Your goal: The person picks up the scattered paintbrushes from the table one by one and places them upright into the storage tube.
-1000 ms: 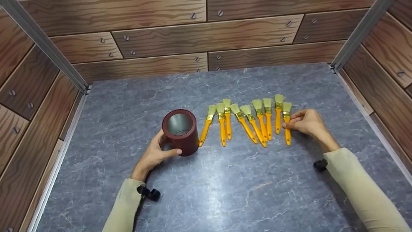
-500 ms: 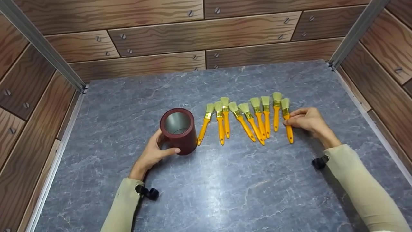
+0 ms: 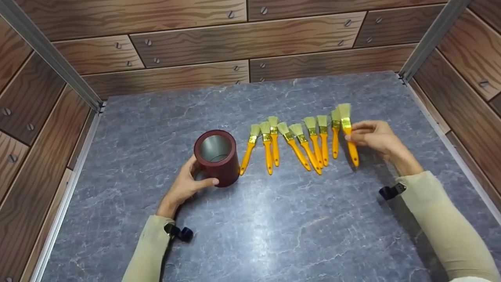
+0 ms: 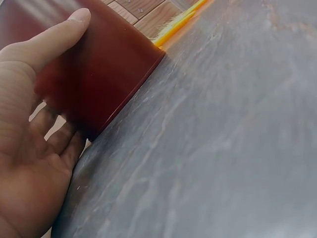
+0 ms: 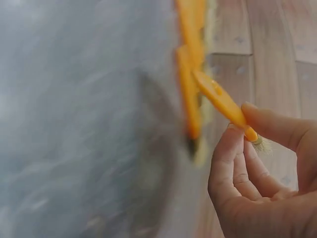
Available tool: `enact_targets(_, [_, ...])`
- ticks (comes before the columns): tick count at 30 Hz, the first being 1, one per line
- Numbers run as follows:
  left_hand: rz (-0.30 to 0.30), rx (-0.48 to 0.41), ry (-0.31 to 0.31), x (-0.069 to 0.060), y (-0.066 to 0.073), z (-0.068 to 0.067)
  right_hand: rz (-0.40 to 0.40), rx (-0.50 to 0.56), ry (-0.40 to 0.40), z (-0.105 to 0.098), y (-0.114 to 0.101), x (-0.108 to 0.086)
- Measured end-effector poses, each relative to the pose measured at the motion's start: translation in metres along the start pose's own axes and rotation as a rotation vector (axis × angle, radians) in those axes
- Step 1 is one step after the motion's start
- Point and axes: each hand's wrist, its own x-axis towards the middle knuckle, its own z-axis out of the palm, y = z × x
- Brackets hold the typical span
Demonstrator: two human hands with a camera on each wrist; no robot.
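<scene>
A dark red cylindrical cup [image 3: 222, 172] stands upright on the table, its inside showing no contents. My left hand [image 3: 183, 190] grips it from the left, thumb across the near side and fingers behind; the left wrist view shows the thumb lying on the cup wall [image 4: 109, 59]. At the right end of the row, my right hand [image 3: 377, 139] pinches a paintbrush [image 3: 351, 150] by its orange handle, bristles pointing away. That brush is raised off the table; in the right wrist view the handle [image 5: 220, 101] sits between thumb and fingertips.
Several more orange-handled paintbrushes [image 3: 305, 154] lie in a loose row between the cup and my right hand. The leftmost brush [image 3: 247, 154] has its handle end against or just beside the cup. Wood-patterned walls [image 3: 188, 47] enclose the grey marbled table [image 3: 250, 235].
My right hand has lifted the rightmost paintbrush up off the table, its handle end swinging a little right. The left hand and cup have stayed put; the head view has shifted slightly.
</scene>
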Motion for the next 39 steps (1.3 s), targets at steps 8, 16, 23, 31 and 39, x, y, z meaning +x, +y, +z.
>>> enact_targets(8, [0.004,-0.004,0.004,0.002,0.0,0.0,-0.127,0.035,-0.06,0.026,-0.046,-0.012])
enact_targets(16, [0.004,-0.018,-0.004,0.004,0.001,0.0,-0.267,0.102,-0.12,0.066,-0.086,-0.021])
enact_targets(23, [-0.01,-0.017,0.008,0.004,0.002,-0.001,-0.344,0.144,-0.155,0.096,-0.116,-0.027])
enact_targets(31, [-0.004,-0.016,0.016,0.002,-0.001,-0.001,-0.41,0.203,-0.207,0.128,-0.138,-0.026])
enact_targets(39, [0.005,-0.012,0.014,0.002,-0.002,-0.001,-0.459,0.207,-0.254,0.154,-0.155,-0.028])
